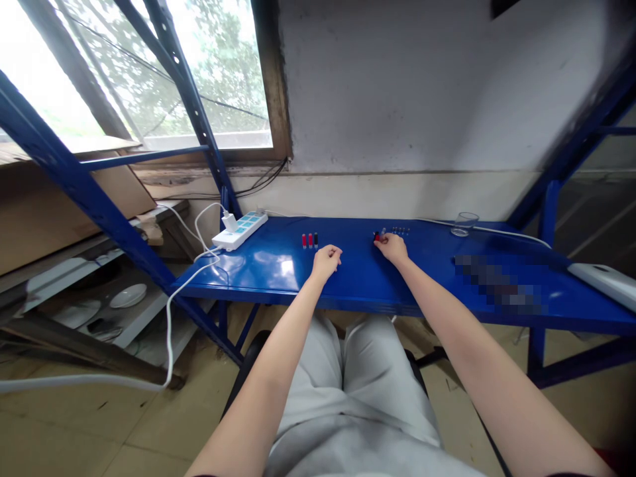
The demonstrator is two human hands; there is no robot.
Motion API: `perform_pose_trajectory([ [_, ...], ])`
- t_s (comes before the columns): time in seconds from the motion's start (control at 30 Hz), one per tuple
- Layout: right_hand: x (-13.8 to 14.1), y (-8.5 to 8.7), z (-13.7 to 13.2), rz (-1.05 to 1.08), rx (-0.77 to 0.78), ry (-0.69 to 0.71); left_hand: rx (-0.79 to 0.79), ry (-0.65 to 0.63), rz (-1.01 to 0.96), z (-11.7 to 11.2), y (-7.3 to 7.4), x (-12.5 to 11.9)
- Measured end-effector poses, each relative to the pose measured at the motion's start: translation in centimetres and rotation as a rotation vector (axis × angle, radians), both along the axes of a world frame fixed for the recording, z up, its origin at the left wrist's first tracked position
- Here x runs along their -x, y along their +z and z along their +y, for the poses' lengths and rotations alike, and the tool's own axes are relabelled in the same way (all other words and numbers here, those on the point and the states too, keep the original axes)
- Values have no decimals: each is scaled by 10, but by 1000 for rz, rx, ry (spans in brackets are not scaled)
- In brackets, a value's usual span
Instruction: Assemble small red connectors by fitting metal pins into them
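Observation:
My left hand [326, 262] hovers over or rests on the blue table [263, 271], its fingers loosely curled in; no object shows in it. Just beyond stand or lie a red cylinder [304, 241], a second red cylinder [311, 240] and a black cylinder [316, 240], side by side in a short row. My right hand [392, 248] is closed at the fingertips on a small red cylinder [377, 236], partly hidden by the fingers, with a dark part beside it. Past this hand, several tiny metallic pieces [401, 230] sit in a line.
A white power strip [241, 230] with a plug lies at the table's left end, its cord running down leftward. A clear glass [464, 224] stands at the back right. A blurred dark object [499, 283] and a white device [603, 283] lie farther right.

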State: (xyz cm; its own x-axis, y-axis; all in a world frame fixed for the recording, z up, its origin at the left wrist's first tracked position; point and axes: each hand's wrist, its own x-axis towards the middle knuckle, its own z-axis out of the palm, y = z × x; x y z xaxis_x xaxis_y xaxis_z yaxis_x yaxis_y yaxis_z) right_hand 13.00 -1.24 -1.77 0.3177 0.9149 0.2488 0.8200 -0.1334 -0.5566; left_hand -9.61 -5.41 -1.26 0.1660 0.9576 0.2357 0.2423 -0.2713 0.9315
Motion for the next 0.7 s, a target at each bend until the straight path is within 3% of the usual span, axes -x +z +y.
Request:
perform_pose_trajectory([
  [0.33, -9, 0, 1, -3, 14, 21, 7, 0, -3, 1, -1, 0],
  [0.53, -24, 2, 4, 7, 114, 30, 3, 3, 9, 1, -2, 0],
  [0.7, -26, 1, 0, 10, 79, 27, 6, 6, 8, 2, -2, 0],
])
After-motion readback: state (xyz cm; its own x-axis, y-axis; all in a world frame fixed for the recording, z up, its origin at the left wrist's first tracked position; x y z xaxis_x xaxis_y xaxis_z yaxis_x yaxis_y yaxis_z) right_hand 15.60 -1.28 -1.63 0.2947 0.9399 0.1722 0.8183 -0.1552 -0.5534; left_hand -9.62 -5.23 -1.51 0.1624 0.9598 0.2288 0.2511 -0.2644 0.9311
